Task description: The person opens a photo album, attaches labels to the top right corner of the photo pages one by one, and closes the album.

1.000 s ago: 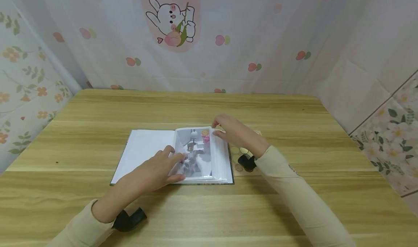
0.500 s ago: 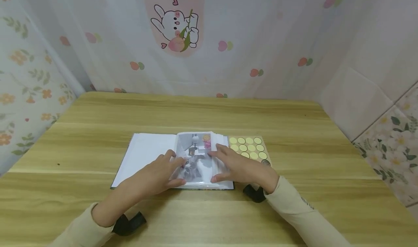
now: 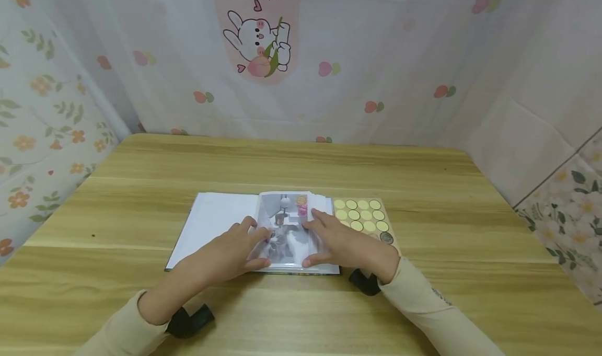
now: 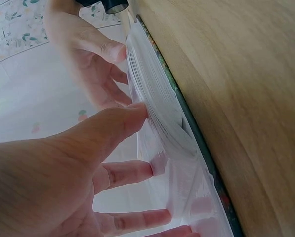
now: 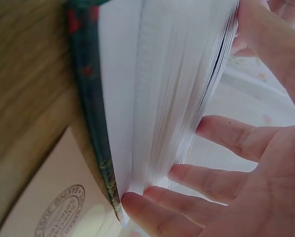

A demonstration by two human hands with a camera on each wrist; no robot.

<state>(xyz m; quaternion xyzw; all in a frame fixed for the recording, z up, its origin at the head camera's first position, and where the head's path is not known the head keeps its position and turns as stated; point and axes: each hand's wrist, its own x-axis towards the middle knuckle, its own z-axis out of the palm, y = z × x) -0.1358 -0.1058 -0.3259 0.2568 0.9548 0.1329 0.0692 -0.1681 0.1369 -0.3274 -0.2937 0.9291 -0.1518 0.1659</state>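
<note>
A photo album (image 3: 221, 212) lies spread on the table, its left side a blank white sheet. On its right side, a grey photo (image 3: 287, 243) shows through a clear sleeve, with a gold and pink sticker (image 3: 301, 204) near the top. My left hand (image 3: 228, 249) rests on the photo page near the spine, fingers spread. Across from it, my right hand (image 3: 343, 243) touches the right edge of the page stack, fingers apart. The left wrist view shows the left thumb (image 4: 132, 116) against the stacked page edges (image 4: 154, 94). In the right wrist view, several fingertips (image 5: 179, 172) touch the pages.
A kraft sheet of round yellow stickers (image 3: 364, 204) lies right of the album, partly covered by my right hand and forearm. The wooden table (image 3: 291, 162) extends around both. A patterned curtain (image 3: 400, 47) hangs behind the table's back edge.
My right hand has moved from the page's far right corner toward me, down onto its right edge. More of the sticker sheet shows. The left hand stays on the page.
</note>
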